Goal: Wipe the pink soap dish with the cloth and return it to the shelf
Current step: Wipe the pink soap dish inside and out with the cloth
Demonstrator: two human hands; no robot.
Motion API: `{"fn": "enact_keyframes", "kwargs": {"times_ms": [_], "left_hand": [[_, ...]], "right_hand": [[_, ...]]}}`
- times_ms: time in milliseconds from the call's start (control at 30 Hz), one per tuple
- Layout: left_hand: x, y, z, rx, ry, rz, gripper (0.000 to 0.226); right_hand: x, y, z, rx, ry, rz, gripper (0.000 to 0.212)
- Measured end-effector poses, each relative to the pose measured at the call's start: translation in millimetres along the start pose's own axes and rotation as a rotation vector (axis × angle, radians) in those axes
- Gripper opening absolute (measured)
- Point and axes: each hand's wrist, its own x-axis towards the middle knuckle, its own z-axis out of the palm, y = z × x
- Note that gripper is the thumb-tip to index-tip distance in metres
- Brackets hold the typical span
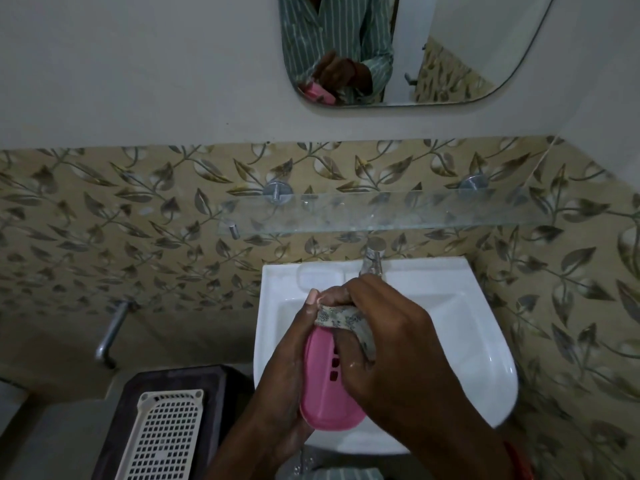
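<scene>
Pink soap dish (323,386): smooth plastic, slight sheen
Cloth (341,315): soft printed fabric, matt, creased
Shelf (398,211): clear glass, water-spotted, on brushed metal mounts (276,192)
Sink (460,327): glossy white ceramic
Tap (372,259): shiny metal
Wall tiles (138,216): leaf-patterned, low gloss
Mirror (450,46): polished glass
Basket (162,438): cream perforated plastic, matt
Pipe (110,336): dull grey metal

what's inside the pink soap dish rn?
Inside the pink soap dish: the right hand pressing the patterned cloth in, with drain slots visible. No soap shows; the part under hand and cloth is hidden.
</scene>
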Motion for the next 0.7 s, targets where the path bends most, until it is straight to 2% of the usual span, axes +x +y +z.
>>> {"fn": "enact_keyframes", "kwargs": {"times_ms": [67,167,367,567,700], "left_hand": [[1,0,-1,0.005,0.013,-0.01,0.052],[0,2,-2,0.001,0.006,0.018,0.052],[-4,-3,-7,0.058,0.042,0.048,0.052],[-2,0,-7,0.049,0.045,0.123,0.049],[3,7,-8,-0.04,0.046,0.107,0.058]], "right_hand": [[2,4,-3,-0.015,0.058,0.011,0.028],[1,6,-2,-0.051,0.117,0.143,0.028],[-6,0,-3,-0.09,0.108,0.352,0.02],[-13,-7,-10,-0.073,-0.01,0.456,0.017],[-25,-11,-5,-0.036,-0.153,0.418,0.02]]}}
